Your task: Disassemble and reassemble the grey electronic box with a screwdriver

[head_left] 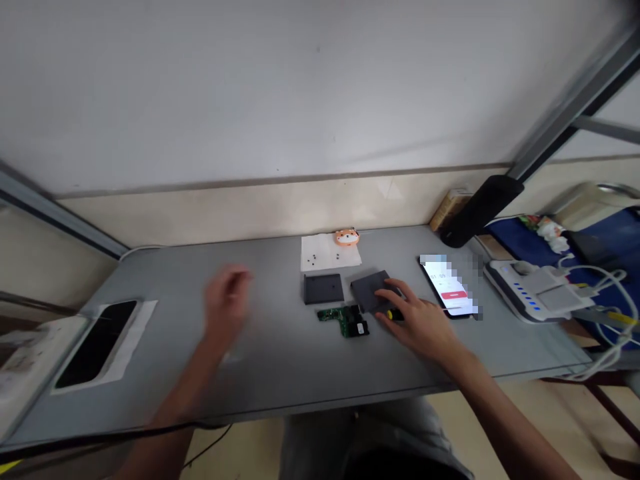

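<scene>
My right hand has a screwdriver with a black and yellow handle tucked in it, its thin shaft pointing right. Its fingertips rest on a dark grey flat casing piece. Left of that lies a second dark casing piece, flat on the table. In front of both is a green circuit board with black parts and a small white label. My left hand is above the table's left half, away from the pieces; motion blurs its fingers, which look curled.
Several tiny dark screws lie on white paper, beside an orange animal-faced case. A lit phone and a power strip are right, with a black cylinder behind. A dark phone lies left on the grey table.
</scene>
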A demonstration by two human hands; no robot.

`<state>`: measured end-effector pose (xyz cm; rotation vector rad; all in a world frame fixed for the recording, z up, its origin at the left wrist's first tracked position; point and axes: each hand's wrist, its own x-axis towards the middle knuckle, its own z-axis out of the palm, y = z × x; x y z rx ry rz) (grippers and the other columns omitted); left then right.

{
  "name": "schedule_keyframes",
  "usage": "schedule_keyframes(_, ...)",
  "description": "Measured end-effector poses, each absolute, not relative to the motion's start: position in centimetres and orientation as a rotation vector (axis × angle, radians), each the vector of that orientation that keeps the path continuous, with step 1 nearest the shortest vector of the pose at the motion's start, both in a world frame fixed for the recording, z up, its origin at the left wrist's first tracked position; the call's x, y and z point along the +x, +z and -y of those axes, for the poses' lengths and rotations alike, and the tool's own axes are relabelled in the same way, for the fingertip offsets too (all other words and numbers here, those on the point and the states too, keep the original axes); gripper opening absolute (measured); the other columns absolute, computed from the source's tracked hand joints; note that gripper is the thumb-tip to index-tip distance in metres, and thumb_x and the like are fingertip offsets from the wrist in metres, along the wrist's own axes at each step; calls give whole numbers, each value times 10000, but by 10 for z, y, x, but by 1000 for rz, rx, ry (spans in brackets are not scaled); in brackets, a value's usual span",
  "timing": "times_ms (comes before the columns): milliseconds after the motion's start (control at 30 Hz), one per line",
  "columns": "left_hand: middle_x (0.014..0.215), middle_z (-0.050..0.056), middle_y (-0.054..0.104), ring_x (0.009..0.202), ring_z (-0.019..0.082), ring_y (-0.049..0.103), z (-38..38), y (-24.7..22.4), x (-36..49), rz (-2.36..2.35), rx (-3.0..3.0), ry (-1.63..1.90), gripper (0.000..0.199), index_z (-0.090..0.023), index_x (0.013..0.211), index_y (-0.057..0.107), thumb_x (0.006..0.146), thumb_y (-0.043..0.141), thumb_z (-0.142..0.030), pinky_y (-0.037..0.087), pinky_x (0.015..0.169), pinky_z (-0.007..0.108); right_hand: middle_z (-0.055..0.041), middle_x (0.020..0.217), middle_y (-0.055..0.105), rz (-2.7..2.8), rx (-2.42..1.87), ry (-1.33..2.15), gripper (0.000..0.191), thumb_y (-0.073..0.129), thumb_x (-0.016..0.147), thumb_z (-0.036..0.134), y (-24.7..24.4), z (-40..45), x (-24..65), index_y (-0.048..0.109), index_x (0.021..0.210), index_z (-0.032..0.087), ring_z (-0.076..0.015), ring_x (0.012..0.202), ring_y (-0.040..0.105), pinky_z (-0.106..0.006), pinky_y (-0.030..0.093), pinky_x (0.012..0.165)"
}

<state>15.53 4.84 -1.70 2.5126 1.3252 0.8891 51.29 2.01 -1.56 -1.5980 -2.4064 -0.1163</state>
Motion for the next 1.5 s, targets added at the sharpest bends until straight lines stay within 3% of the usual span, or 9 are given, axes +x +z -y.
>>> schedule_keyframes(167, 787, 30, 717, 714, 168, 663, -89, -29, 209, -1143, 2716, 954, 226, -219, 890, 709, 971, 501, -189, 560, 746, 322, -98, 1302, 713, 2250, -1624, -173, 224, 627, 971, 348, -26, -25, 499, 753, 1139, 273, -208, 653, 762, -333, 591, 538)
schedule_keyframes(367, 820, 34, 696, 711, 167, 657, -91, -48, 210, -1222, 2637, 934, 227, -214, 880, 672, 979, 470, -182, 535, 708, 292, -87, 1242, 735, 2093, -1628, -247, 206, 620, 983, 338, -41, -25, 483, 766, 1103, 259, -191, 679, 762, -294, 578, 538)
schedule_keyframes(767, 682, 0, 623, 649, 162, 580, -91, -49, 211, -1480, 2434, 765, 177, -224, 720, 571, 861, 492, -153, 475, 685, 284, -60, 1439, 679, 2110, -1593, -260, 372, 614, 933, 194, -48, -21, 474, 724, 1283, 253, -189, 630, 756, -337, 634, 551)
schedule_keyframes(967, 705, 28, 655, 687, 187, 618, -90, -45, 209, -1474, 2409, 783, 288, -225, 711, 583, 960, 440, -251, 508, 723, 317, -63, 1456, 665, 2116, -1561, -270, 397, 620, 917, 192, -48, -22, 476, 707, 1301, 250, -176, 555, 719, -344, 611, 507)
schedule_keyframes(1100, 736, 49, 688, 739, 204, 664, -92, -47, 206, -1441, 2369, 784, 445, -225, 719, 609, 1045, 344, -373, 536, 749, 333, -69, 1367, 726, 2055, -1436, -184, 263, 569, 945, 182, -49, -18, 478, 735, 1141, 238, -175, 688, 764, -305, 614, 571)
schedule_keyframes(1233, 786, 45, 723, 789, 205, 694, -92, -48, 204, -1453, 2292, 798, 488, -234, 776, 652, 1055, 289, -404, 573, 829, 345, -53, 1211, 786, 2145, -1213, -93, 185, 564, 951, 175, -48, -14, 477, 733, 982, 245, -163, 777, 773, -271, 598, 626)
schedule_keyframes(1500, 918, 55, 768, 900, 222, 722, -87, -47, 201, -1515, 2204, 802, 530, -239, 853, 700, 1042, 248, -441, 576, 915, 367, -55, 1240, 770, 2233, -1181, -49, 146, 601, 979, 248, -50, -13, 474, 746, 1000, 249, -159, 769, 753, -276, 572, 621)
